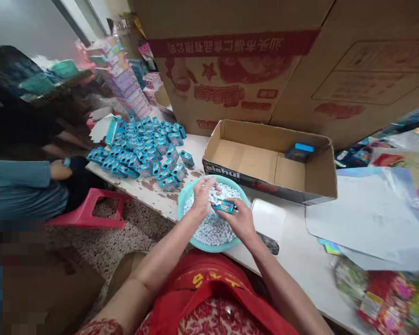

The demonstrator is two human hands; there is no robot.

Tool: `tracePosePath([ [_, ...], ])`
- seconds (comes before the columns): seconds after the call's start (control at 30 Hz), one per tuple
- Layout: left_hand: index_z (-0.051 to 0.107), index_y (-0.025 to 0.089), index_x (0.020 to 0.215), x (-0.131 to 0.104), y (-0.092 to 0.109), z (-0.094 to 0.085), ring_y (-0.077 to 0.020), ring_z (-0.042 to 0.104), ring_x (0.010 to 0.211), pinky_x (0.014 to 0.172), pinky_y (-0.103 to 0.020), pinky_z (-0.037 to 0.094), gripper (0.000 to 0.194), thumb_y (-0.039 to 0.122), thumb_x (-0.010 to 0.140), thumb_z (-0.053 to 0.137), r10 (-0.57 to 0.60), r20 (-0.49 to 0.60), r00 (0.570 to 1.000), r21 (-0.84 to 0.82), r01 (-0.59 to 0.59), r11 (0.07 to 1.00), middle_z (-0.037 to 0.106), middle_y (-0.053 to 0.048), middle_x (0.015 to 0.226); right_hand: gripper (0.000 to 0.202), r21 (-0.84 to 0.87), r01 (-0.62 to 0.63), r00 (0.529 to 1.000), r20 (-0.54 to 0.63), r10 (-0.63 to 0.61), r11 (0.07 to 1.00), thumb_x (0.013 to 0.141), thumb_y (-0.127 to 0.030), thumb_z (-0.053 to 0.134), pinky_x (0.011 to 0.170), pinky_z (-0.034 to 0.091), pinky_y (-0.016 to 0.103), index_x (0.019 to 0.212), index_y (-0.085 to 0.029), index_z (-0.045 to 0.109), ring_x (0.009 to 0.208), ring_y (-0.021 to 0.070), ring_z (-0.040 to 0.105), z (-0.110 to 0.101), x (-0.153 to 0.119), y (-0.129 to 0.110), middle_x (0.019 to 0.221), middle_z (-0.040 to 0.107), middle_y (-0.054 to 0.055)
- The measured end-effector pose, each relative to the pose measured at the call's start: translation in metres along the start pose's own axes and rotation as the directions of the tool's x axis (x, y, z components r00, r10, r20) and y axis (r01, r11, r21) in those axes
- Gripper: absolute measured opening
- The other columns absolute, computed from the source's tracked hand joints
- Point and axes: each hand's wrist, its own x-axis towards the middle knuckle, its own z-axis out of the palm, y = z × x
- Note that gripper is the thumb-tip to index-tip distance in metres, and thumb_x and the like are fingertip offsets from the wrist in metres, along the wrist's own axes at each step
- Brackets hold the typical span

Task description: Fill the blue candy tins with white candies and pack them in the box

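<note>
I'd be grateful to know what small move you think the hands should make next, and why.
Probably ease some white pellets from the left hand into the small blue box: the left hand cups them right beside the box, which the right hand holds over the basin. I can't make out the box's opening.

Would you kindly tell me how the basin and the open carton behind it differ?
Shape: the basin is round, while the carton is a long rectangle.
Colour: the basin is pale turquoise; the carton is brown inside, with a dark printed front.
Contents: the basin holds a great many small white balls, whereas the carton has a blue item near its right end.
Both are open at the top.
</note>
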Motion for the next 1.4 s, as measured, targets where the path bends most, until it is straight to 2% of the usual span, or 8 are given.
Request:
tracePosePath([
  [0.33, 0.052, 0.015, 0.057, -0.001, 0.006, 0.0, -0.0107, 0.055, 0.05, 0.053, -0.024, 0.043, 0.034, 0.042, 0.069, 0.07, 0.064, 0.043, 0.997, 0.026, -0.065, 0.998, 0.054, 0.002, 0.054, 0.031, 0.021, 0.016, 0.999, -0.033, -0.015, 1.0, 0.067, -0.035, 0.074, 0.083, 0.046, 0.039, 0.093, -0.021, 0.065, 0.091, 0.025, 0.061, 0.002, 0.004, -0.01, 0.091, 0.068, 0.005],
  [0.7, 0.053, 0.016, 0.071, -0.006, 0.005, 0.005, -0.0096, 0.056, 0.052, 0.055, -0.023, 0.046, 0.028, 0.041, 0.073, 0.066, 0.12, 0.063, 0.991, 0.081, -0.125, 0.989, 0.056, 0.002, 0.059, 0.032, 0.071, -0.031, 0.997, -0.064, 0.035, 0.997, 0.066, -0.033, 0.075, 0.084, 0.045, 0.04, 0.094, -0.021, 0.065, 0.092, 0.0247, 0.06, 0.001, 0.001, -0.01, 0.093, 0.068, 0.005],
  [0.87, 0.053, 0.017, 0.074, -0.008, 0.005, 0.007, -0.0096, 0.054, 0.048, 0.05, -0.021, 0.043, 0.025, 0.04, 0.074, 0.063, 0.075, 0.073, 0.994, 0.107, -0.083, 0.991, 0.056, 0.002, 0.056, 0.031, 0.086, -0.034, 0.997, -0.063, 0.039, 0.996, 0.067, -0.035, 0.074, 0.084, 0.045, 0.039, 0.094, -0.022, 0.065, 0.092, 0.0245, 0.06, -0.001, 0.0, -0.009, 0.093, 0.068, 0.004],
  [1.0, 0.056, 0.016, 0.075, -0.013, 0.001, 0.007, -0.0098, 0.057, 0.055, 0.058, -0.023, 0.048, 0.024, 0.039, 0.073, 0.063, 0.055, 0.102, 0.993, 0.127, -0.068, 0.99, 0.058, 0.001, 0.063, 0.029, 0.096, -0.057, 0.995, -0.079, 0.065, 0.994, 0.067, -0.032, 0.073, 0.084, 0.045, 0.039, 0.094, -0.023, 0.065, 0.093, 0.0243, 0.06, 0.001, 0.0, -0.007, 0.093, 0.068, 0.004],
  [1.1, 0.056, 0.016, 0.075, -0.017, 0.0, 0.005, -0.0099, 0.057, 0.056, 0.056, -0.022, 0.046, 0.024, 0.039, 0.074, 0.062, 0.029, 0.166, 0.986, 0.138, -0.053, 0.989, 0.058, 0.001, 0.065, 0.03, 0.103, -0.085, 0.993, -0.071, 0.092, 0.991, 0.066, -0.031, 0.073, 0.084, 0.045, 0.039, 0.094, -0.023, 0.065, 0.093, 0.0245, 0.059, 0.002, -0.002, -0.005, 0.093, 0.067, 0.004],
  [1.2, 0.054, 0.017, 0.076, -0.012, 0.003, -0.004, -0.011, 0.058, 0.055, 0.057, -0.024, 0.047, 0.023, 0.04, 0.077, 0.059, 0.077, 0.173, 0.982, 0.134, -0.101, 0.986, 0.057, 0.001, 0.063, 0.03, 0.147, -0.089, 0.994, -0.051, 0.097, 0.985, 0.067, -0.032, 0.074, 0.084, 0.045, 0.039, 0.094, -0.023, 0.065, 0.093, 0.0241, 0.06, -0.004, -0.006, -0.004, 0.093, 0.067, 0.003],
  [1.3, 0.053, 0.018, 0.08, 0.01, -0.004, -0.027, -0.0138, 0.06, 0.061, 0.065, -0.03, 0.05, 0.026, 0.044, 0.082, 0.048, 0.144, 0.132, 0.981, 0.295, -0.178, 0.939, 0.057, 0.0, 0.067, 0.032, 0.207, -0.063, 0.994, -0.075, 0.08, 0.976, 0.068, -0.033, 0.075, 0.086, 0.045, 0.037, 0.097, -0.024, 0.065, 0.095, 0.0226, 0.06, -0.011, -0.011, 0.0, 0.096, 0.067, 0.003],
  [1.4, 0.056, 0.018, 0.08, 0.037, -0.03, -0.052, -0.0197, 0.062, 0.081, 0.081, -0.038, 0.049, 0.027, 0.042, 0.084, 0.044, 0.111, 0.168, 0.979, 0.672, -0.196, 0.714, 0.062, -0.005, 0.079, 0.031, 0.247, -0.082, 0.99, -0.089, 0.107, 0.966, 0.068, -0.035, 0.075, 0.084, 0.047, 0.036, 0.095, -0.023, 0.065, 0.092, 0.0222, 0.062, -0.015, -0.015, 0.007, 0.095, 0.067, 0.003],
])
